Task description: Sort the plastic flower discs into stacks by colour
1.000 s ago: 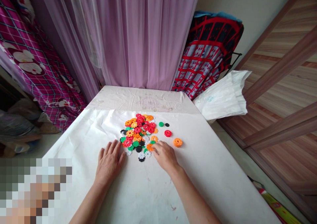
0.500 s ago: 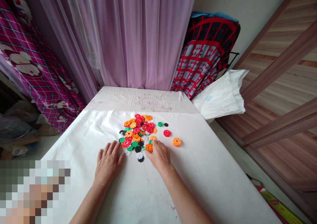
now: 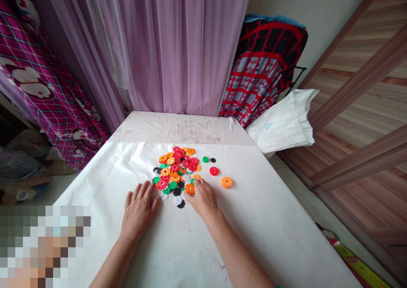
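Observation:
A pile of small toothed plastic discs point(image 3: 178, 167) in red, orange, green, black and white lies on a white table cover point(image 3: 254, 220). My left hand point(image 3: 140, 207) rests flat on the cover just left of the pile, fingers spread. My right hand point(image 3: 202, 197) sits at the pile's near right edge, fingers curled down, its fingertips touching an orange disc point(image 3: 189, 189). Apart from the pile to the right lie a red disc point(image 3: 214, 171), another orange disc point(image 3: 227, 182), a green disc point(image 3: 205, 159) and a small black disc point(image 3: 213, 160).
Purple curtains point(image 3: 171, 46) hang behind the table. A red and black patterned cloth point(image 3: 267, 67) leans at the back right, with a white plastic bag point(image 3: 282, 124) below it. Pink patterned fabric point(image 3: 38, 76) is at the left. Wooden flooring shows on the right.
My right hand has slid a little left along the pile's near edge, onto the orange disc. My left hand has stayed in place.

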{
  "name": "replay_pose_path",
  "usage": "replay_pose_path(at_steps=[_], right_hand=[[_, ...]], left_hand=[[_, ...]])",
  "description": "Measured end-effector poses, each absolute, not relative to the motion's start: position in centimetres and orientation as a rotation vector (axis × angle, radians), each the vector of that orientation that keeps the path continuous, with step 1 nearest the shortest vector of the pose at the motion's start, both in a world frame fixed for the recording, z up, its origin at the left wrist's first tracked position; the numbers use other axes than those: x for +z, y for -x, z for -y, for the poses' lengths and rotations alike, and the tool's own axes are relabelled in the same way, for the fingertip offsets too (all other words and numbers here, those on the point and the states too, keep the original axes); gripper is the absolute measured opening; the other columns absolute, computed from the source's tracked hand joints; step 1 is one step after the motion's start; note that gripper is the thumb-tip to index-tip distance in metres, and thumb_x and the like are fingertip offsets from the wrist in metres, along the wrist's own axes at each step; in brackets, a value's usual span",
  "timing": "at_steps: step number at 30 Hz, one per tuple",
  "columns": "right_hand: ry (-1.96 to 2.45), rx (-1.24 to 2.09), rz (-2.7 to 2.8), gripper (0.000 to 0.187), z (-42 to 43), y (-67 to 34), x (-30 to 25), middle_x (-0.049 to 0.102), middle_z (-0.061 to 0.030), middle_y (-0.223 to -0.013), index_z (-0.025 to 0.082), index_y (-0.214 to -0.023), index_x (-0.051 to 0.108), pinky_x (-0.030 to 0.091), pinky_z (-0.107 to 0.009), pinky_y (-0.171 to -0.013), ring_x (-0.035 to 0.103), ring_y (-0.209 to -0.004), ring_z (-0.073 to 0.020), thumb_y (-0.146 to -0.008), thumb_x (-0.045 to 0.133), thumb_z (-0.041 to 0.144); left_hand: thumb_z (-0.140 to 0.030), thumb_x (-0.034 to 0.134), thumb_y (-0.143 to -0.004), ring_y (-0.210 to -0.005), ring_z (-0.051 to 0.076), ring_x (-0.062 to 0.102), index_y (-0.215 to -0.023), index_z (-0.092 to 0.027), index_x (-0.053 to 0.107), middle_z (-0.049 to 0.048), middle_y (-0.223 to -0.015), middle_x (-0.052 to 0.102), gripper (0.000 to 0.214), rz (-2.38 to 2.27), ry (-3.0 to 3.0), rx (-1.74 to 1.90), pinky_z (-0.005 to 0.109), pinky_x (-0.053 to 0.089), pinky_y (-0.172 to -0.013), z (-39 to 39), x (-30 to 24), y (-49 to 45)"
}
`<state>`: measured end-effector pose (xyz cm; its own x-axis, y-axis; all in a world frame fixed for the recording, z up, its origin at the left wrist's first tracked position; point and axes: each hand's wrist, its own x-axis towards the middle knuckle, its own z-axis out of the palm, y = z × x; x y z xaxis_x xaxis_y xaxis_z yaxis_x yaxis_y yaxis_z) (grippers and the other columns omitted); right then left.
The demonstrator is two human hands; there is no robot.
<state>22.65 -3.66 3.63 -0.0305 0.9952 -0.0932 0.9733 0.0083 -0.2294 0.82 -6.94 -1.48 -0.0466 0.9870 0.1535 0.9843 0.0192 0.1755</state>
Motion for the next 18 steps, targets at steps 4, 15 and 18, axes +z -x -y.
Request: replay_pose_path(at_steps=[4,15,18], right_hand=[[2.148,0.367,2.109,0.039,3.3,-21.9,3.6,0.068,-0.0158,-0.112,0.014,-0.111,0.063,0.049,-0.032,-0.082,0.065,-0.105,-0.0266,-0.085,0.064,0.043],[2.077,0.339,2.073,0.035,3.4,-24.0,4.2,0.068,-0.0094,-0.113,0.020,-0.118,0.061,0.046,-0.028,-0.083,0.065,-0.104,-0.0215,-0.087,0.061,0.034],[2.126,0.204,2.007,0.030,3.2,-28.1,5.1,0.067,-0.0084,-0.116,0.022,-0.116,0.062,0.044,-0.028,-0.084,0.063,-0.107,-0.0204,-0.088,0.061,0.033]], left_hand=[[-0.043,0.034,-0.097,-0.143,0.029,0.036,-0.143,-0.019,0.051,0.0101,-0.152,0.049,0.055,-2.247,-2.159,0.376,0.053,0.026,-0.117,7.0,-1.5,-0.9],[-0.043,0.032,-0.097,-0.144,0.030,0.036,-0.143,-0.018,0.051,0.0105,-0.152,0.048,0.056,-2.236,-2.140,0.355,0.053,0.025,-0.117,7.0,-1.3,-1.0],[-0.043,0.033,-0.097,-0.143,0.030,0.036,-0.143,-0.019,0.051,0.0104,-0.152,0.049,0.055,-2.242,-2.143,0.384,0.053,0.026,-0.117,7.0,-1.4,-0.9]])
